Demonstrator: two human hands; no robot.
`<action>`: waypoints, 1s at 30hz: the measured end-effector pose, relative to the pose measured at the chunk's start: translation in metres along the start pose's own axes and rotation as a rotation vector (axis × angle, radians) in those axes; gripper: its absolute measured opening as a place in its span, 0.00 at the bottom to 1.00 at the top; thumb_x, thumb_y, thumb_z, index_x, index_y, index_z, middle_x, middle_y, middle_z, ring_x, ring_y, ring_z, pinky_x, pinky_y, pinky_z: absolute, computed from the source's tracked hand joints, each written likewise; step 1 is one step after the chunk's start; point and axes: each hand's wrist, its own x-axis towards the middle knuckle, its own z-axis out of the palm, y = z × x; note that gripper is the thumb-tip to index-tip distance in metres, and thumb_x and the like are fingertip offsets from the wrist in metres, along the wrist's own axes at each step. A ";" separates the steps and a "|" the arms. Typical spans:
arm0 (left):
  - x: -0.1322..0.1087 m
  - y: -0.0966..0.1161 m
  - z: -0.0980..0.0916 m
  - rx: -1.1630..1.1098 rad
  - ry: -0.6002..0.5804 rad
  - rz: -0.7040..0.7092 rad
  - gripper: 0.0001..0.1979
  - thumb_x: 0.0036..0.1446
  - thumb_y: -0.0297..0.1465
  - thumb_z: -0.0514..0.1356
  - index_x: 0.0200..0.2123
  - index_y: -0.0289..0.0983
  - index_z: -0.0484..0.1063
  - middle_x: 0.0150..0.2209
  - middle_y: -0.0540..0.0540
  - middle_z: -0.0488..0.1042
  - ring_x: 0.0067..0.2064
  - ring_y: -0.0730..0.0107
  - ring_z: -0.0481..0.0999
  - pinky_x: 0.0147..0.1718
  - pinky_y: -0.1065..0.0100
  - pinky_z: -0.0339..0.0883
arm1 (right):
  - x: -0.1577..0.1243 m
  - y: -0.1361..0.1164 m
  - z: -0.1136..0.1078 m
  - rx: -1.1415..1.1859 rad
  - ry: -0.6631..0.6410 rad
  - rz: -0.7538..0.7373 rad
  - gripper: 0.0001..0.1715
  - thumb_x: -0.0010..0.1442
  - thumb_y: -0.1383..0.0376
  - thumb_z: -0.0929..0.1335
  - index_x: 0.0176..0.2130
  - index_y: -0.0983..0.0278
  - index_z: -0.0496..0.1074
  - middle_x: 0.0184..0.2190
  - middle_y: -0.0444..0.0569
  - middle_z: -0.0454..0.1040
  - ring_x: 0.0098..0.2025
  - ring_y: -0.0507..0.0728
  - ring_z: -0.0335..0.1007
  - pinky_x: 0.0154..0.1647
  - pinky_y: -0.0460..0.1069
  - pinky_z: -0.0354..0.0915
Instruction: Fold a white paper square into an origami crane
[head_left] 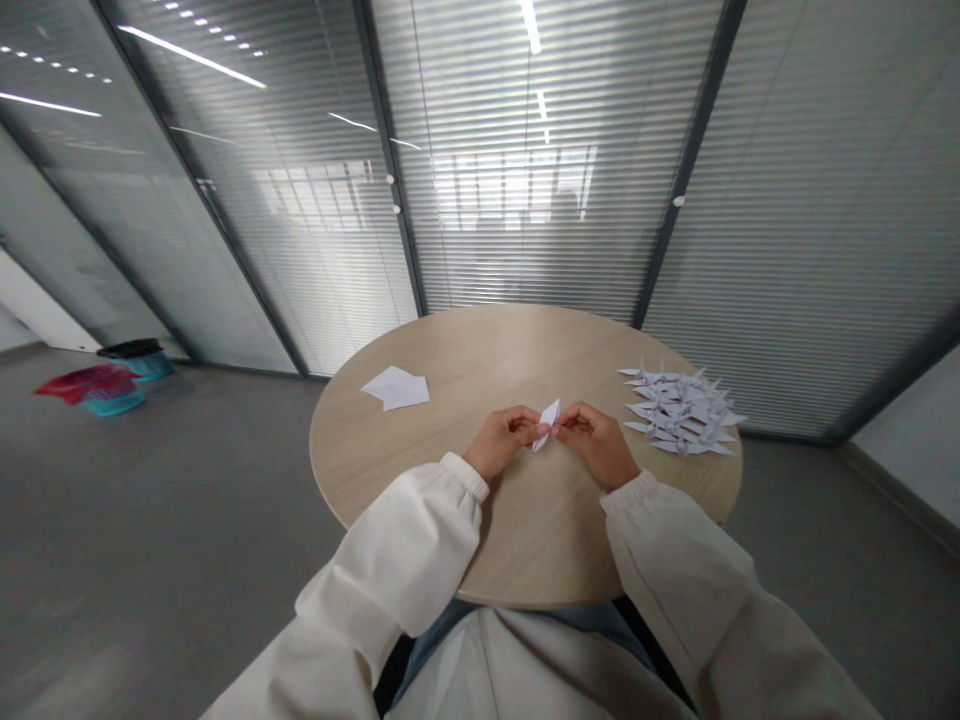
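Note:
Between my two hands is a small piece of folded white paper [550, 412], narrow and pointed at its ends, held just above the table. My left hand [504, 440] pinches its left side with thumb and fingers. On the other side, my right hand [596, 440] grips it with the fingertips closed. The fingertips cover the paper's middle, so its exact folds are hidden. To the right of my right hand lies a dense pile of folded white paper cranes [684, 410]. White paper sheets [396, 388] lie flat at the left of the table.
The round wooden table [510, 335] stands close to a glass partition with blinds [525, 250]. On the grey floor [225, 500] at the left are two blue bins, one with a red liner [86, 383], the other with a black liner [135, 349].

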 end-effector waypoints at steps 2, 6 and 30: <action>0.000 -0.002 0.000 0.045 0.007 0.031 0.17 0.43 0.41 0.64 0.27 0.31 0.70 0.23 0.50 0.67 0.25 0.78 0.64 0.27 0.73 0.58 | 0.000 -0.001 0.000 0.004 -0.005 0.004 0.10 0.49 0.59 0.69 0.28 0.64 0.69 0.26 0.45 0.73 0.29 0.54 0.69 0.32 0.48 0.64; 0.000 -0.004 0.001 0.165 0.029 0.096 0.16 0.48 0.41 0.60 0.28 0.32 0.69 0.24 0.51 0.67 0.26 0.77 0.64 0.28 0.73 0.58 | 0.000 -0.002 0.000 0.007 -0.020 -0.008 0.11 0.53 0.57 0.66 0.31 0.63 0.70 0.28 0.47 0.74 0.31 0.55 0.70 0.34 0.49 0.65; 0.001 -0.004 0.001 -0.018 0.093 -0.054 0.17 0.35 0.36 0.69 0.26 0.30 0.70 0.22 0.49 0.71 0.23 0.78 0.68 0.26 0.73 0.62 | 0.000 0.000 -0.001 -0.104 0.028 -0.066 0.14 0.57 0.56 0.63 0.32 0.63 0.70 0.29 0.46 0.73 0.32 0.55 0.69 0.35 0.48 0.63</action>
